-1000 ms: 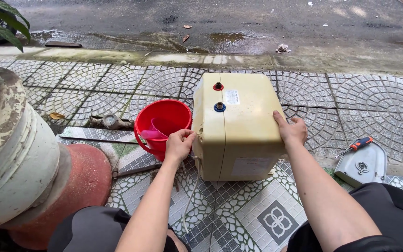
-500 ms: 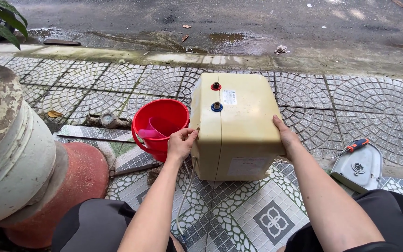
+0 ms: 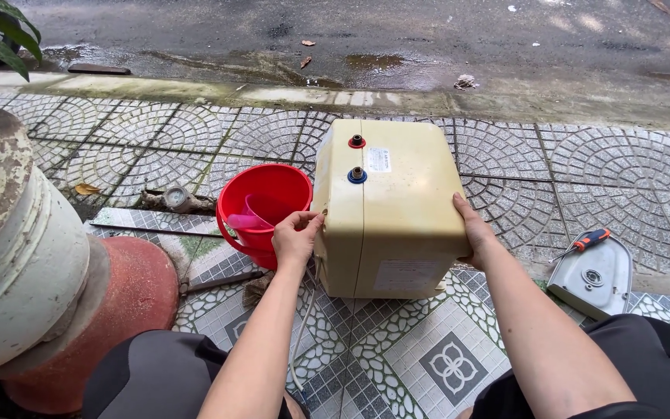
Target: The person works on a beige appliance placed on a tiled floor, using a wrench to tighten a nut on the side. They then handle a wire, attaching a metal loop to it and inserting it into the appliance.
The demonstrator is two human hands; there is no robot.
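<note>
A cream-yellow boxy plastic water-heater tank (image 3: pixel 391 209) stands on the patterned tiled floor (image 3: pixel 443 357) in the middle of the frame, with a red-ringed pipe stub (image 3: pixel 357 141) and a blue-ringed pipe stub (image 3: pixel 357 174) on its top face. The hands are apart, one on each side of the tank. The left hand (image 3: pixel 298 237) is at the tank's left edge, its fingertips pinched together on something small at the seam; what they pinch is too small to tell. The right hand (image 3: pixel 473 231) lies flat and open against the tank's right side, thumb on the upper face, bracing it rather than closing around it.

Just beside the tank on the left, touching or nearly touching it, stands a round red plastic bucket (image 3: pixel 264 211) with a pink plastic scoop (image 3: pixel 251 217) inside. A thin pale cord (image 3: pixel 302 326) hangs from the tank's left side down toward the bottom of the frame. At the far left sits a weathered whitish round planter (image 3: pixel 17 240) on a reddish-brown clay base (image 3: pixel 129 291). At the right edge, well apart from the tank, a grey plastic cover plate (image 3: pixel 595 275) lies on the floor with a red-and-blue handled screwdriver (image 3: pixel 583 242) across its upper corner. A wet asphalt road (image 3: pixel 350 31) runs along the top of the frame.
</note>
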